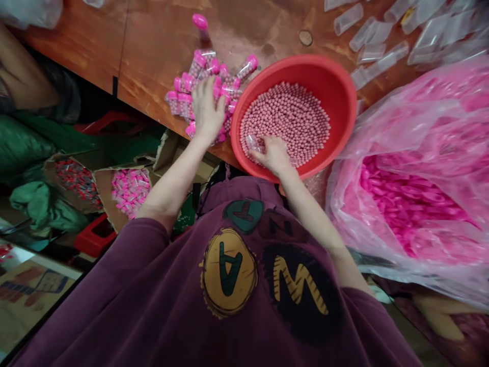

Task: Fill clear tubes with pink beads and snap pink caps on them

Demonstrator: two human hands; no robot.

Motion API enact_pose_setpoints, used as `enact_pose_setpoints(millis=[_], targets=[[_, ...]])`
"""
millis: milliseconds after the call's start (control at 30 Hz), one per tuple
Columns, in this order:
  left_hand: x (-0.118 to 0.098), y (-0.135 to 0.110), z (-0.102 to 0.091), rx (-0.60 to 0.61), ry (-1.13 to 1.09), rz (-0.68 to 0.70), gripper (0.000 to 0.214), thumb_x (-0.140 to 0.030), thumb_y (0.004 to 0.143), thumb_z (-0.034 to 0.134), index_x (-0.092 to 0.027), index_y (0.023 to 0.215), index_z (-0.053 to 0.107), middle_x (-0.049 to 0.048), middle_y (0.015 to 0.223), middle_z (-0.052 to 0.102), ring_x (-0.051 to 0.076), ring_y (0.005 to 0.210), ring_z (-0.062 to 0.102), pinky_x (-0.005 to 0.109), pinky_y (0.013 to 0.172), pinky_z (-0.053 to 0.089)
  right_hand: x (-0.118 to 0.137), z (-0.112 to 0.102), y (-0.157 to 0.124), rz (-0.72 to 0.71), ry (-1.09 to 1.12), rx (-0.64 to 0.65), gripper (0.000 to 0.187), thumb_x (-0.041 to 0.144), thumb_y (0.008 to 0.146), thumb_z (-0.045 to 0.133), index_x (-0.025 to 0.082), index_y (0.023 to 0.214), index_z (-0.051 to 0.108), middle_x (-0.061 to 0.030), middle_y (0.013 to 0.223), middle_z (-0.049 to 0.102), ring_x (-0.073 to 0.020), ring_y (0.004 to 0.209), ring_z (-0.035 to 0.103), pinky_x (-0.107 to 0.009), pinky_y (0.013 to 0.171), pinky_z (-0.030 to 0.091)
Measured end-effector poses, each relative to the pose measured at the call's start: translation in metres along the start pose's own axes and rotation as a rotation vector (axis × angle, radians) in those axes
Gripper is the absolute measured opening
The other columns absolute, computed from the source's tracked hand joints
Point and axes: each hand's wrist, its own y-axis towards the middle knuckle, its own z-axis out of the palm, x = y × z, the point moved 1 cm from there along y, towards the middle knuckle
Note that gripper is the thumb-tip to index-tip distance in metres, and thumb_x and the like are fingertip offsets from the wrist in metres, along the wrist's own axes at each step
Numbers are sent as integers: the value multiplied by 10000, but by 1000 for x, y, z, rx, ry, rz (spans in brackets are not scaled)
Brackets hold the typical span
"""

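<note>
Counter (pixel 171 46): wooden, pink-capped vials (pixel 198 86) heaped on it.
Left hand (pixel 206 109): fingers spread over them now.
Right hand (pixel 273 155): fingers pinching a clear vial (pixel 252 143) among pink beads (pixel 286 122) in a red basin (pixel 336 86).

"What can be read?"
"Letters on the purple sweatshirt (pixel 126 306) at six o'clock: an A is printed on the yellow patch (pixel 228 272), a W on the black patch (pixel 301 290)."
"Anything more?"
"A T is seen on the teal patch (pixel 243 215)."

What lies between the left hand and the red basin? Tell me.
In the head view, a heap of pink-capped clear tubes lies between the left hand and the red basin, reaching the basin's rim.
</note>
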Motion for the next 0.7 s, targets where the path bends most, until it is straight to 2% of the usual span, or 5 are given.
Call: enact_pose_setpoints(millis=[67,233,433,600,700], targets=[[-2,-12,18,-12,411,149,522,-370,1179,563,-310,1681,695,70,1763,697,347,1789,401,630,1486,365,15,14,1,37,-28,-9,482,485,1039,792,130,1364,795,-277,1440,789,-458,1351,643,-650,1211,547],[-3,-34,85,517,974,335,510,-65,1144,397,-72,1404,836,264,1545,794,379,1591,641,549,1354,509,16,21,21,105,104,91,269,297,1016,765,125,1220,798,-243,1323,834,-386,1223,701,-559,1194,561],[6,-13,107,625,1128,301,517,-45,1134,470,0,1534,794,277,1476,800,355,1497,744,412,1294,551,-20,25,13,205,375,-67,616,292,911,818,137,1493,692,-159,1224,843,-359,1108,783,-558,1094,660],[12,14,108,623,1001,260,374,-43,986,681,-78,1297,885,216,1434,794,334,1310,803,383,1162,605,-39,35,-2,156,401,-201,393,457,981,806,205,1282,810,-167,1186,848,-384,1170,754,-647,1153,644],[17,26,112,577,833,255,390,-10,822,770,-108,1187,867,165,1345,797,318,1256,779,382,1121,602,-41,33,-11,114,371,-277,403,466,1063,730,223,1370,827,-177,1262,865,-387,1219,764,-653,1191,630]])
